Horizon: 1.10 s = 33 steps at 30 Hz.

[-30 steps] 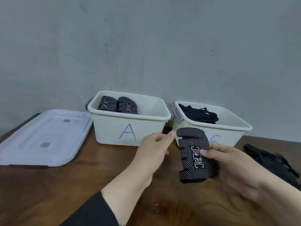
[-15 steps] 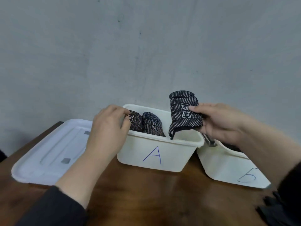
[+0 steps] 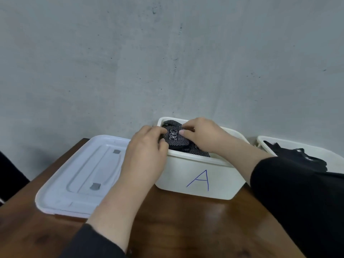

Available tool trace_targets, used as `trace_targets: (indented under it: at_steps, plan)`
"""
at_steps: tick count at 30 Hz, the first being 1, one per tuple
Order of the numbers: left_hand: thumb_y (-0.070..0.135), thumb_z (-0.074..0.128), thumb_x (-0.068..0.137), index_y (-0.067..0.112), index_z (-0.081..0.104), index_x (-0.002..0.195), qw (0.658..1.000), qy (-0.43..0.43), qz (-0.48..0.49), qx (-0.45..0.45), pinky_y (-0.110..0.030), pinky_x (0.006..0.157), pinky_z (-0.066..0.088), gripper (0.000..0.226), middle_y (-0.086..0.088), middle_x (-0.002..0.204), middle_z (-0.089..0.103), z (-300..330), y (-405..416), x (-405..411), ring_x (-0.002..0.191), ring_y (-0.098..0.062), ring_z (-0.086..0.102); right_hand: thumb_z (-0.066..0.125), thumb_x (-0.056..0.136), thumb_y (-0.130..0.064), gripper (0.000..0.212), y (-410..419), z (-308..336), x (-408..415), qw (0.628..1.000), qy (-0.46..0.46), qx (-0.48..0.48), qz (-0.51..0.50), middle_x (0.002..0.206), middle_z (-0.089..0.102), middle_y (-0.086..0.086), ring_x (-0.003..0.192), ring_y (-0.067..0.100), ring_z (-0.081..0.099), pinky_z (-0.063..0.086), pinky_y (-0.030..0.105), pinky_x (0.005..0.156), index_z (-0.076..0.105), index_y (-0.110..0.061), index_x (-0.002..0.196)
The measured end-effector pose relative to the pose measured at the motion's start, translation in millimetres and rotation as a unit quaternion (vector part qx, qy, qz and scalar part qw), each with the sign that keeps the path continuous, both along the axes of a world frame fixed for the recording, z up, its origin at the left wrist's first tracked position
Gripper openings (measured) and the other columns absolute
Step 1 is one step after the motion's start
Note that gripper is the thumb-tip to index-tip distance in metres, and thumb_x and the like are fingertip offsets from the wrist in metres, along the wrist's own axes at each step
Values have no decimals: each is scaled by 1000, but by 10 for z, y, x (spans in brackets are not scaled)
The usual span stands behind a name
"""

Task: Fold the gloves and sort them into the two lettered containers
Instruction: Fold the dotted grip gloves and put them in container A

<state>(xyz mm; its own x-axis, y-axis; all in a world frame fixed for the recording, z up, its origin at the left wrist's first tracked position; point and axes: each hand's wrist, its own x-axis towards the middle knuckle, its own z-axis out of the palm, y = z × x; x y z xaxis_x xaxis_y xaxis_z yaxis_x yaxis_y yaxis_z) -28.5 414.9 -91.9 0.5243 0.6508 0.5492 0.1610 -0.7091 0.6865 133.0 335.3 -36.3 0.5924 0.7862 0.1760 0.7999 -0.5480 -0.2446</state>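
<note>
Because the dotted glove (image 3: 175, 136) belongs with its like, both hands settle it into bin A (image 3: 197, 175), left hand (image 3: 147, 155) and right hand (image 3: 201, 135) with fingers pinching its edges, likely to keep the fold; black gloves (image 3: 297, 157) fill the second bin (image 3: 335, 161).

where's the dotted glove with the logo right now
In the head view the dotted glove sits atop others at the left end of container A, held between the left hand and right hand.
</note>
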Motion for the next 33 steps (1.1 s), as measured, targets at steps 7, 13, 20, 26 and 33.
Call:
trace_targets:
  at_steps: [7, 13, 20, 26, 33]
  plan:
    - [16, 57, 93, 18, 70, 114, 999, -3, 14, 37, -44, 90, 48, 25, -3, 112, 65, -49, -10, 48, 103, -27, 58, 45, 106, -36, 30, -107, 32, 16, 1000, 11, 19, 8, 84, 65, -5, 89, 24, 57, 44, 32, 77, 69, -25, 93]
    - [26, 50, 93, 16, 70, 99, 986, -126, -10, 111, -40, 84, 47, 23, 3, 98, 64, 35, -400, 84, 96, -20, 56, 52, 103, -33, 24, -816, 82, -367, 958, -9, 287, 7, 101, 71, -12, 93, 0, 59, 43, 19, 79, 72, -22, 107]
    - [42, 42, 99, 34, 61, 109, 972, 1, -233, 1, -21, 83, 43, 23, 21, 97, 55, -491, -1813, 158, 96, -1, 52, 49, 98, -44, 21, -2569, -880, -767, 978, -10, 193, -75, 89, 63, -20, 89, 4, 60, 48, 20, 73, 68, -33, 99]
    - [42, 43, 101, 41, 51, 129, 934, 172, -313, -24, -19, 94, 44, 29, 26, 113, 53, -911, -2618, 409, 107, 2, 51, 57, 101, -32, 14, -3830, -1479, -741, 979, -35, 100, -172, 100, 61, -25, 98, -3, 57, 48, 18, 89, 70, -31, 106]
    - [40, 44, 101, 37, 54, 127, 927, 185, -327, -5, -32, 93, 49, 28, 20, 116, 57, -947, -3263, 761, 107, -9, 55, 56, 102, -31, 19, -4128, -1488, -703, 959, -9, 206, -195, 103, 66, -20, 96, 0, 61, 51, 19, 84, 71, -26, 113]
